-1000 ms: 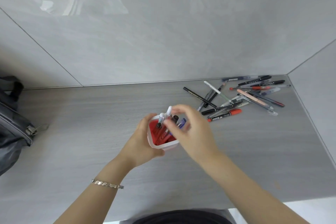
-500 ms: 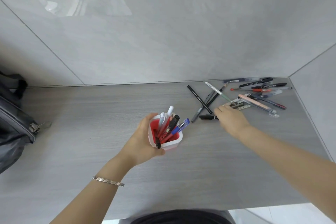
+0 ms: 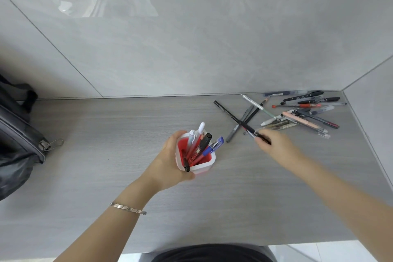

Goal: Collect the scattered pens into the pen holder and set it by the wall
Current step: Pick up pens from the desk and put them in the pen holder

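Note:
The pen holder [image 3: 201,166], white outside and red inside, stands on the grey wooden table [image 3: 106,134] with several pens [image 3: 200,144] upright in it. My left hand [image 3: 170,161] is wrapped around its left side. To its right, my right hand [image 3: 276,147] is closed on a black pen [image 3: 260,138], just above the table at the near edge of the scattered pens [image 3: 297,117]. That pile lies in the far right corner against the wall and includes a long black pencil [image 3: 228,112], a pink pen [image 3: 297,120] and red-tipped ones.
A dark grey bag [image 3: 19,140] with a zipper pull sits at the left edge of the table. Grey tiled walls [image 3: 191,49] close off the back and the right side. The table's front edge runs just below my forearms.
My right hand left the holder, reached right to the pile and closed on a black pen, which it now lifts. The left hand and the holder stayed put.

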